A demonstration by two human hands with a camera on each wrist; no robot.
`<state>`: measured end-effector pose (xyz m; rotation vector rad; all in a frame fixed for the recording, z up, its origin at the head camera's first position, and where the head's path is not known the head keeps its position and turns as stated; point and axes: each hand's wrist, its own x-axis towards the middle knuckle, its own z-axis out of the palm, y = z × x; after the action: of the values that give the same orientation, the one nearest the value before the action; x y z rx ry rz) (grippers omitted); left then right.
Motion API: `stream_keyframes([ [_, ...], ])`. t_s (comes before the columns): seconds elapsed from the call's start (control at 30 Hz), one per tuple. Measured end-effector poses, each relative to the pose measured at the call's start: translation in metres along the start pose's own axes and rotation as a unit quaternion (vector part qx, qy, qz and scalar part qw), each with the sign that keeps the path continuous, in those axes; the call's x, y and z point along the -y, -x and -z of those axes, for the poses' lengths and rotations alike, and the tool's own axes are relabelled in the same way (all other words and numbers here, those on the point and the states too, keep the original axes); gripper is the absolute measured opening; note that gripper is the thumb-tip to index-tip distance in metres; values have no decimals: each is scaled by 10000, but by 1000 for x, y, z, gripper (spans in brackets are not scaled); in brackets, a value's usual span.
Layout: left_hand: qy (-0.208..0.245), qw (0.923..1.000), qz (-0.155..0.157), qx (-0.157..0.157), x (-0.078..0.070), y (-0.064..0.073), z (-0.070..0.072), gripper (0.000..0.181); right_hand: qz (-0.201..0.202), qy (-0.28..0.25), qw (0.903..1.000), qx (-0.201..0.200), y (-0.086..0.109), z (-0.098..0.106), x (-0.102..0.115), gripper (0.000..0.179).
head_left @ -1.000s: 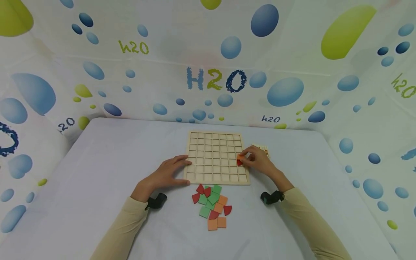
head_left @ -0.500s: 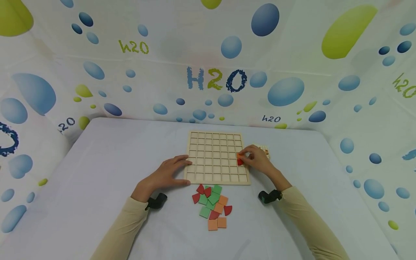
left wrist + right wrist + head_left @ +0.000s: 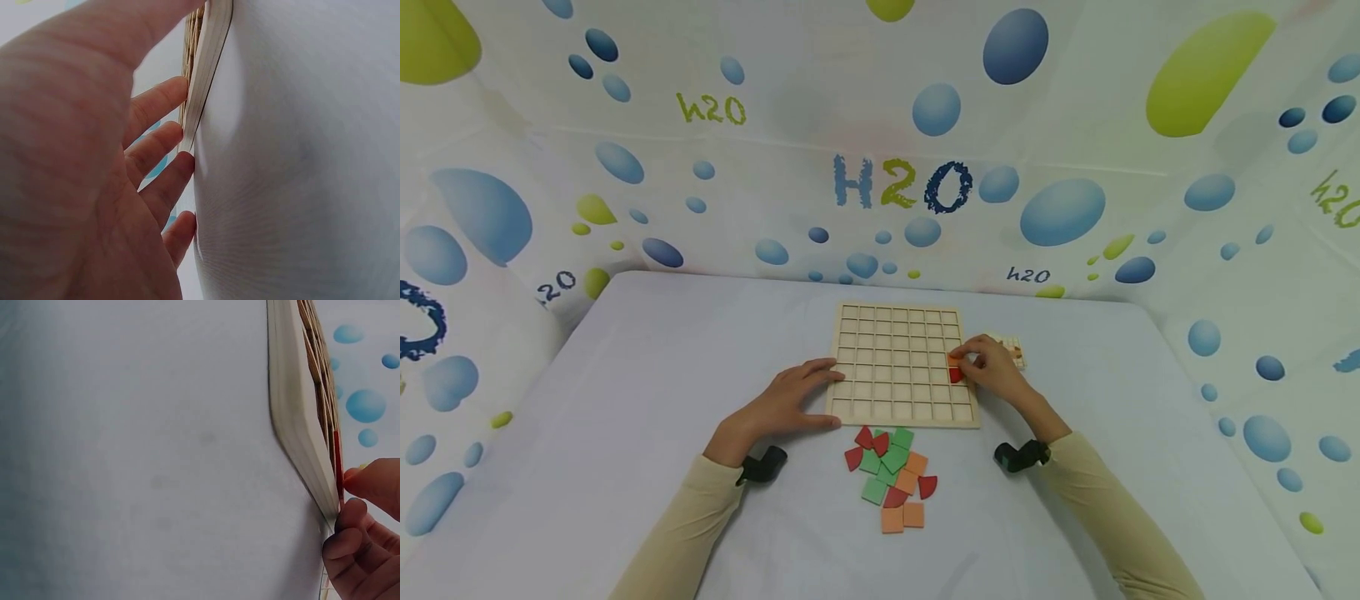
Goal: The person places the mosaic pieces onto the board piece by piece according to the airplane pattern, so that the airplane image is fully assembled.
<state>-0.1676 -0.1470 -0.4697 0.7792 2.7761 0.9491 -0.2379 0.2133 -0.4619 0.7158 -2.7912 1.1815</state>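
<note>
A wooden grid board [image 3: 902, 423] lies on the table with shallow square cells. At its right edge my right hand [image 3: 996, 368] pinches a small orange tile [image 3: 953, 361] between thumb and index finger, low over a right-column cell. Just below, a red quarter-circle piece [image 3: 956, 376] sits in the same column; its red edge [image 3: 338, 462] shows beside the fingertips in the right wrist view. My left hand [image 3: 786, 400] rests at the board's left side, fingers spread and touching the rim. Seen from the left wrist, those fingertips [image 3: 182, 165] meet the board's side [image 3: 209, 62].
Green square tiles [image 3: 874, 490], orange square tiles [image 3: 892, 520] and red quarter-circle pieces [image 3: 928, 487] lie in a loose, partly overlapping pile in front of the board. A small patterned wooden piece [image 3: 1017, 351] sits behind my right hand, partly hidden. White cloth [image 3: 662, 350] covers the table.
My right hand has shifted slightly, lowering the orange tile toward the cell, and more of the red piece below shows. The left hand stays where it was.
</note>
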Motion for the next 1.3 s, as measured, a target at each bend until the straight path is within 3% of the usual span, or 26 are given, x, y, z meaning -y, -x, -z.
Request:
stream_keyframes([
  [0.37, -31, 9996, -200, -205, 3, 1, -3, 65, 171, -79, 9997, -130, 5, -2, 4, 15],
  [0.7, -117, 9999, 83, 38, -1, 1, 1, 65, 202, -196, 9996, -77, 10, -5, 13, 14],
  [1.3, -103, 9999, 64, 30, -2, 2, 2, 64, 656, -203, 9974, 237, 17, -12, 32, 14],
])
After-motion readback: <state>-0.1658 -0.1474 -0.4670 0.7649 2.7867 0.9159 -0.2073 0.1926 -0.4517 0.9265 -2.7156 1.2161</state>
